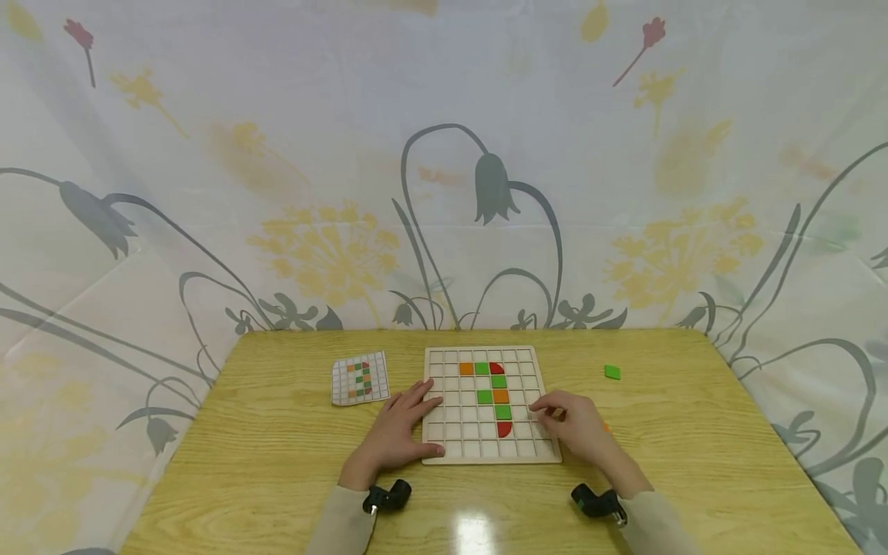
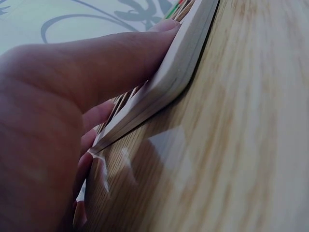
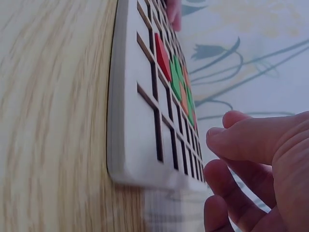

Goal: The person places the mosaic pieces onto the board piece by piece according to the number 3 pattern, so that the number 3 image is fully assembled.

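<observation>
A pale wooden grid board [image 1: 454,455] lies on the table. My left hand [image 1: 395,433] rests on its left edge with fingers spread and the thumb [image 2: 130,53] over the near corner. Set in the board are green square tiles [image 1: 502,412], orange square tiles [image 1: 466,369] and two red rounded tiles [image 1: 505,429]. Over the board's right edge hovers my right hand [image 1: 576,425], thumb and forefinger close together, the other fingers [image 3: 231,193] loosely bent. No tile shows between its fingertips.
Left of the board lies a pattern card [image 1: 360,378] printed with a coloured grid. A loose green tile [image 1: 612,372] sits at the right. Partly hidden beside the right hand is an orange piece [image 1: 607,427]. A patterned curtain [image 1: 444,193] hangs behind the wooden table [image 1: 264,462].
</observation>
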`<action>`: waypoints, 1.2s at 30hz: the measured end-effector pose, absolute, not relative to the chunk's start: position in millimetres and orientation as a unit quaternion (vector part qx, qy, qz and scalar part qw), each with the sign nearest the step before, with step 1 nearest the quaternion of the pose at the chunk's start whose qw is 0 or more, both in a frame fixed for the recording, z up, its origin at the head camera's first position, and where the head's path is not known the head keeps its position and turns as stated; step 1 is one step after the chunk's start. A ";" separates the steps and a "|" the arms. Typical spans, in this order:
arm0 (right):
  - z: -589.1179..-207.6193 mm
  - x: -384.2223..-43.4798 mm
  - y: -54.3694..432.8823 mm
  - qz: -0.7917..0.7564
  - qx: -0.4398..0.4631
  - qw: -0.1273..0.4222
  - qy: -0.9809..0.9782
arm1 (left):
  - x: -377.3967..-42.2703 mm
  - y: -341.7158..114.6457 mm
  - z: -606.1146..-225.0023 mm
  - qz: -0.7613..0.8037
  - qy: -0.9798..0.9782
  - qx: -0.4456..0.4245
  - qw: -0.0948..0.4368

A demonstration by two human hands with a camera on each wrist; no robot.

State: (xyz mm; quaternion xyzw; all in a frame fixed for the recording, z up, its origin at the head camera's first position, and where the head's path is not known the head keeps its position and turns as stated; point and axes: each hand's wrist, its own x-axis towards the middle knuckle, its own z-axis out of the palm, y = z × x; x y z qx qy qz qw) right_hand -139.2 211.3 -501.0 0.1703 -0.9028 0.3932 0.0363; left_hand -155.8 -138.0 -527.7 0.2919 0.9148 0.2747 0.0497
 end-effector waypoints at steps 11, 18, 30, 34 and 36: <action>-497.4 -132.4 243.4 0.362 0.141 0.084 -0.918 | -155.8 -139.2 -527.9 0.273 0.916 0.290 0.047; -495.3 -124.6 267.6 0.351 0.102 0.077 -0.928 | -155.8 -138.8 -527.8 0.273 0.915 0.295 0.048; -493.4 -121.4 299.3 0.342 0.066 0.098 -0.932 | -155.9 -138.5 -527.2 0.272 0.915 0.295 0.044; -494.3 -127.1 309.1 0.351 0.052 0.109 -0.929 | -155.2 -138.3 -526.5 0.274 0.914 0.295 0.044; -494.5 -130.4 313.7 0.355 0.045 0.110 -0.927 | -154.8 -138.3 -526.4 0.277 0.913 0.297 0.043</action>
